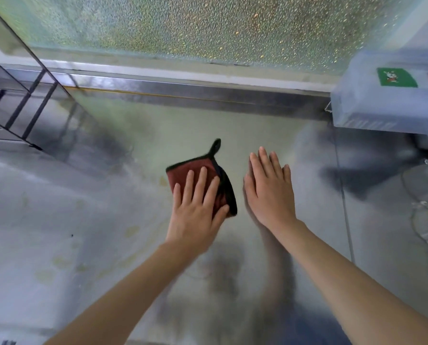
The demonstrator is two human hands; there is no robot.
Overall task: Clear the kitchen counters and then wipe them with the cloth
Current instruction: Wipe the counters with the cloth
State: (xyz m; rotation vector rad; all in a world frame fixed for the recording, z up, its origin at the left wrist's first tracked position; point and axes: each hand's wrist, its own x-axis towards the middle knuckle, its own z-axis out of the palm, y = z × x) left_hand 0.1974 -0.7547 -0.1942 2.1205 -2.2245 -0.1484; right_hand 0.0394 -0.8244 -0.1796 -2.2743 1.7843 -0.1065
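two hands work the dull steel desk (83, 207): your left hand (195, 212) presses the folded dark red cloth with black edging (195, 171) mid-desk, fingers (199, 181) straight; your right hand (270, 192) lies flat-fingered just beside it. wiping looks in hand; next, sweep toward the yellowish stains (132, 230).

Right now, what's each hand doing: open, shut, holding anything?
Left hand: open, fingers straight, pressing the red cloth onto the counter.
Right hand: open, fingers straight, holding nothing.
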